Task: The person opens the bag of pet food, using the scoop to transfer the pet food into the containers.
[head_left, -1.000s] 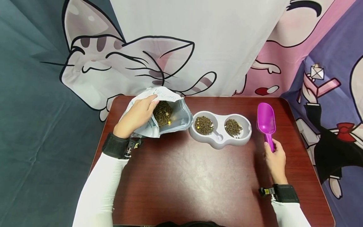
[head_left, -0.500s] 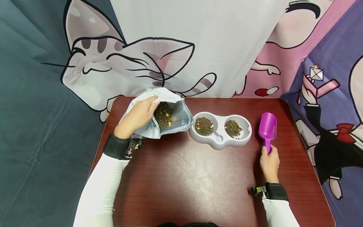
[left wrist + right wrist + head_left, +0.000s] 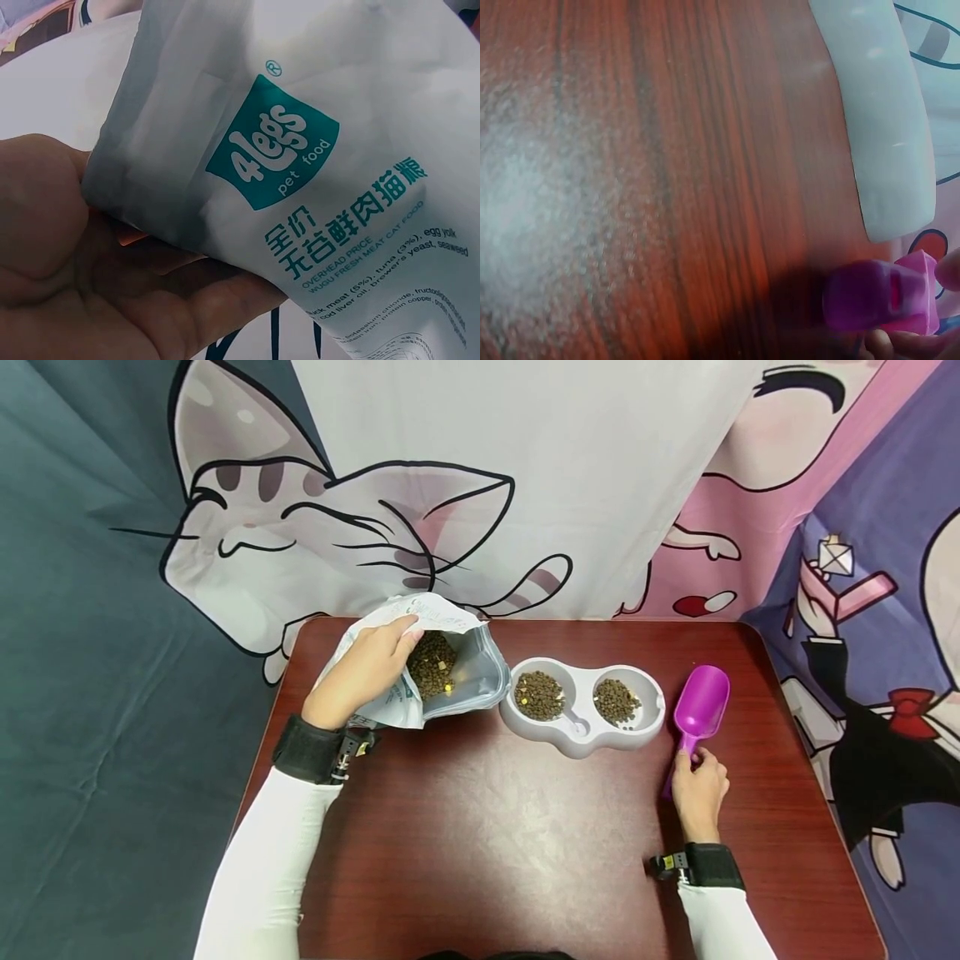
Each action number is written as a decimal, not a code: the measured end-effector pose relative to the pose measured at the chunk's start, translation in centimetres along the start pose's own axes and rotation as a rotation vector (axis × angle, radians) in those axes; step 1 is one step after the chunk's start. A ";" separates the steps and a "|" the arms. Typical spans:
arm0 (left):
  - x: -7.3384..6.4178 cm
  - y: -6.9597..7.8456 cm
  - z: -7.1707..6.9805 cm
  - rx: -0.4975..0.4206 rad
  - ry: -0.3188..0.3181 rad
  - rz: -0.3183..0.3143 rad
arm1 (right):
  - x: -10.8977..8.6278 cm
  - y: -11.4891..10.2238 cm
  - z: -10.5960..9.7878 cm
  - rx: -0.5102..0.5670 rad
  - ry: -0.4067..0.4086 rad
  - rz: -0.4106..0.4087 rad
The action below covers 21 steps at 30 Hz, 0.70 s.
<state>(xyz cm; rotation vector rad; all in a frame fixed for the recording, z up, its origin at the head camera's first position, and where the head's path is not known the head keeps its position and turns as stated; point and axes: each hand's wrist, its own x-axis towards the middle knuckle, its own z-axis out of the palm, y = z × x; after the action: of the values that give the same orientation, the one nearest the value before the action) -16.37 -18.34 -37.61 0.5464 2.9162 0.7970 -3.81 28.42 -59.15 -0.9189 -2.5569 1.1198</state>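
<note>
My left hand (image 3: 363, 668) pinches the folded-back rim of an open cat food bag (image 3: 442, 608), thumb on one side of it and fingers on the other. Brown kibble (image 3: 431, 664) with a few yellow bits shows inside. In the left wrist view the bag's printed front (image 3: 322, 150) lies beside the fingers (image 3: 217, 307). On the right, my right hand (image 3: 699, 797) holds a purple scoop (image 3: 702, 693) by its handle, the bowl of it facing up and away. The right wrist view catches the handle (image 3: 862, 296) between thumb and fingertips. No kibble shows in the scoop.
A grey double pet bowl (image 3: 577, 747) stands between bag and scoop, kibble in both hollows. The brown table (image 3: 495, 843) reaches back to a hanging cloth (image 3: 600, 485) with cartoon cats. The bowl's right end comes close to the scoop.
My right hand has drawn the scoop back toward me and left, and its handle now slants to the lower left. The left hand and the bag have stayed put.
</note>
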 end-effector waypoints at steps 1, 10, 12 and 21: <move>0.0 0.0 0.0 -0.002 -0.001 -0.004 | -0.1 -0.1 -0.1 0.007 -0.001 0.008; -0.3 0.2 0.1 -0.019 0.004 -0.014 | -0.8 -2.1 -1.3 0.096 0.156 -0.103; -0.4 0.2 0.2 -0.020 0.014 -0.014 | -0.9 -3.4 -1.4 0.135 0.193 -0.206; -0.9 0.4 0.6 -0.047 0.048 -0.049 | -0.7 -10.6 0.0 0.228 0.134 -0.514</move>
<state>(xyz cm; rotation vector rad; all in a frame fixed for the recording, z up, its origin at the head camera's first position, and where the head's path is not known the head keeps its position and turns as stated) -15.36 -18.06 -37.93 0.4570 2.9329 0.8821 -8.12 22.46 -51.49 -0.2470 -2.2977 1.1079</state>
